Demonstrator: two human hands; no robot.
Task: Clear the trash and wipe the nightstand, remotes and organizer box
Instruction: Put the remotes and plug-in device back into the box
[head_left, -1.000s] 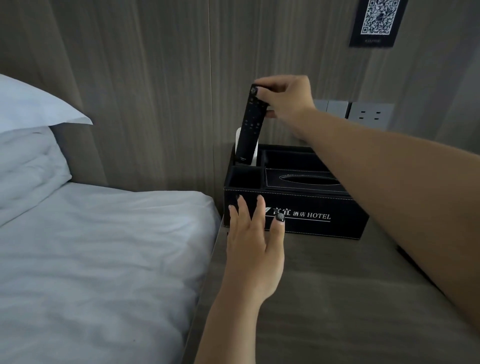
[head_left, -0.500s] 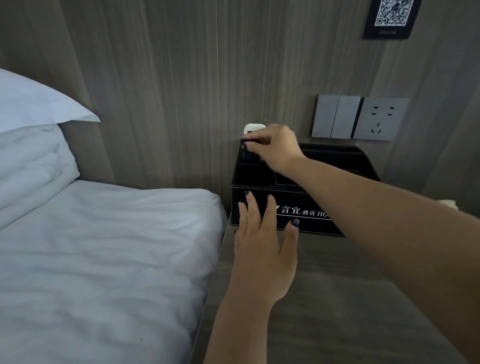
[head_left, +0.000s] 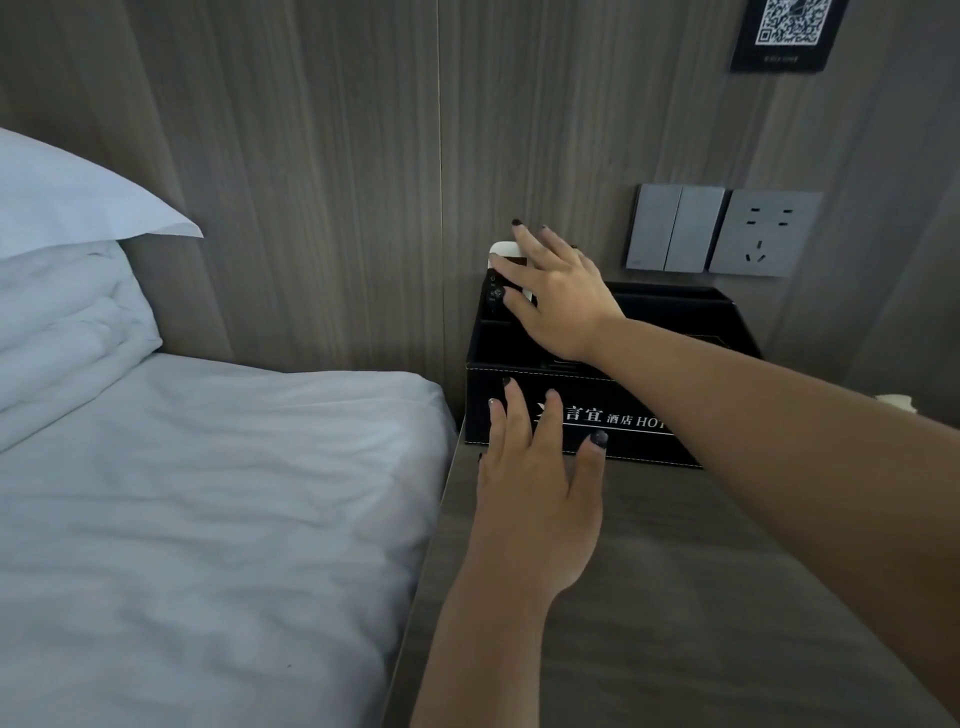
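**Two remotes upright in the box, both hands spread**

Beside the nightstand, at the far left, two white pillows (head_left: 62, 270) lie stacked at the head of one bed with a rumpled white sheet (head_left: 208, 519). Next comes the grey wood-grain nightstand (head_left: 675, 597), one flat top running from the mattress edge to the right.

On it the left hand (head_left: 535, 499) lies palm down, fingers straight and fanned wide, holding nothing; its fingertips touch the front wall of the black leather-look organizer box with white stitching and white hotel lettering (head_left: 613, 421). That one box stands at the back of the nightstand, against the wall panel.

Two remotes stand in the box's rear left compartment, long axes vertical, top ends pointing up: one slim black remote (head_left: 494, 296) in front, only its top showing above the rim, and one white remote with a rounded top (head_left: 505, 250) just behind it, standing taller.

The right hand (head_left: 561, 296) hovers over that compartment, fingers straight and splayed, gripping nothing; whether any fingertip touches the remotes cannot be told.

Further right on the wall are one grey double switch plate (head_left: 675, 227) and one grey power socket (head_left: 766, 233). Above them hangs one dark QR-code plaque (head_left: 784, 34).
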